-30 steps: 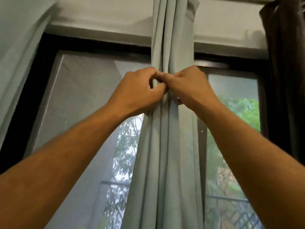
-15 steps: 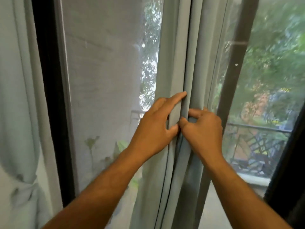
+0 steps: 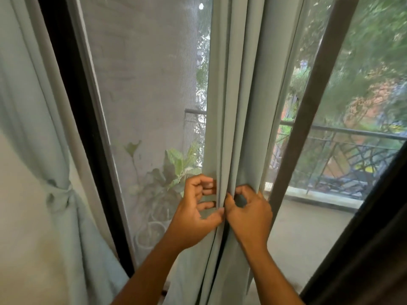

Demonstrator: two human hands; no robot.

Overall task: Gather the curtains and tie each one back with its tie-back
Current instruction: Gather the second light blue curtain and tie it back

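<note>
**Gathering the middle curtain**

Left hand [image 3: 196, 208] and right hand [image 3: 248, 213] both pinched folds of the middle curtain [image 3: 233, 106], hanging mid-window. Advice: keep pleats stacked evenly, bunch tight before wrapping. Left curtain [image 3: 33, 128] already cinched by its tie-back [image 3: 63, 193]. Pale pot [image 3: 148, 235] outside held a leafy plant [image 3: 174, 166]

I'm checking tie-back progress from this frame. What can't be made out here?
- Centre curtain: any tie-back, hidden by left hand and right hand, head view.
- Its top and hem: cut off by frame edges.
- Dark curtain: mostly cut off at right edge.
</note>
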